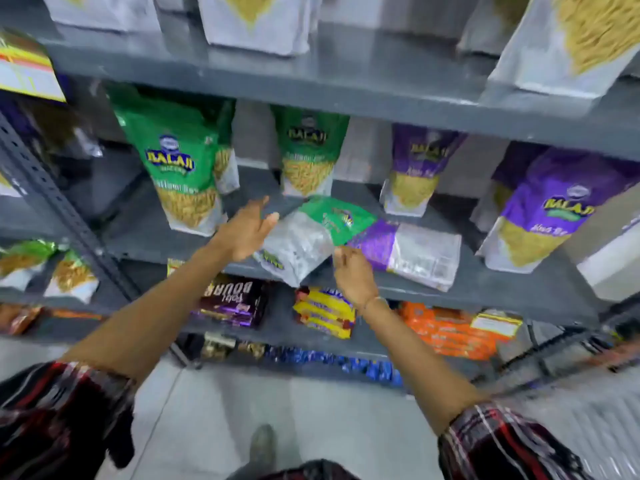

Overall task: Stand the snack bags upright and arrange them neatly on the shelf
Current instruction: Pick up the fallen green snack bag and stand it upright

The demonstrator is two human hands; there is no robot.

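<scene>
A green snack bag (311, 233) lies flat on the grey middle shelf (519, 292), its back side up, overlapping a purple bag (412, 251) that also lies flat to its right. My left hand (247, 230) is open, fingers spread, at the green bag's left edge. My right hand (351, 271) hovers at the bag's near right edge with fingers loosely curled, holding nothing that I can see. Two green bags (180, 168) (308, 154) stand upright behind, and two purple bags (415, 168) (547, 216) stand upright to the right.
The shelf above (346, 74) carries white bags of yellow snack. The lower shelf holds biscuit packs: dark brown (235, 299), yellow (325, 313), orange (450, 330). A perforated steel upright (52, 199) runs at the left. Grey floor lies below.
</scene>
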